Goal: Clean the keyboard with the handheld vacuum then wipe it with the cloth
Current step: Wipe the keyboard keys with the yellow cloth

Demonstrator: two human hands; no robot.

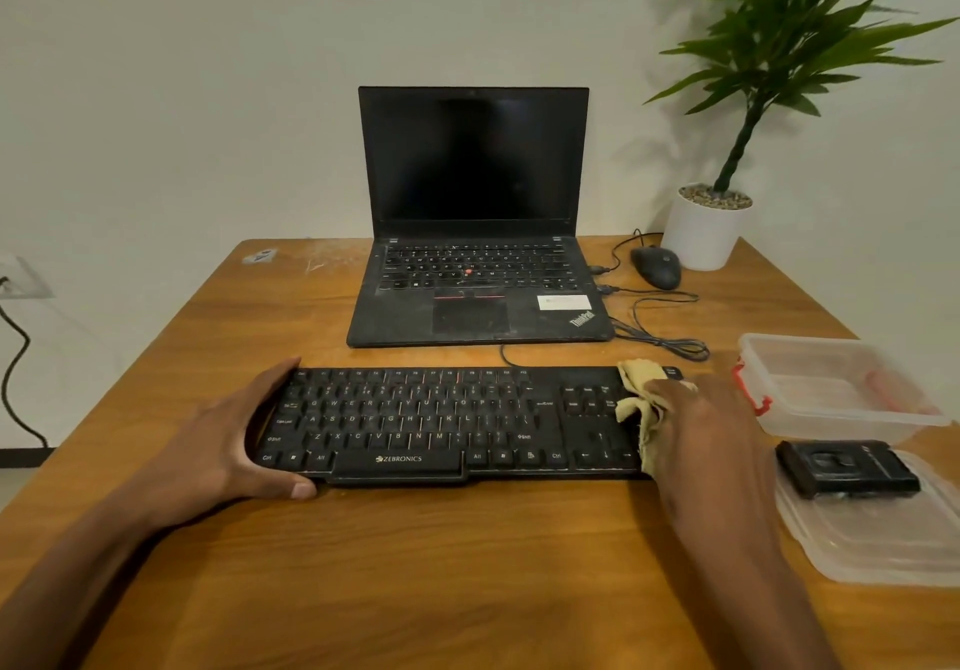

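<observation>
My keyboard point(452, 422) carries the brand ZEBRONICS in white on its front lip, below the space bar. Its keys show white legends: Ctrl, Alt, Shift, Caps Lock, letters such as Z, X, C, V, B, N, M. The laptop point(475, 254) reads ThinkPad at its palm rest's right corner; the white sticker point(563, 301) beside it is illegible.

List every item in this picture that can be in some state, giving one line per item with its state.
laptop: lid open, screen dark
keyboard: flat on table
cloth: crumpled, on keyboard
left hand: holds keyboard end
right hand: presses cloth
container: lid off
vacuum: lying on lid
</observation>
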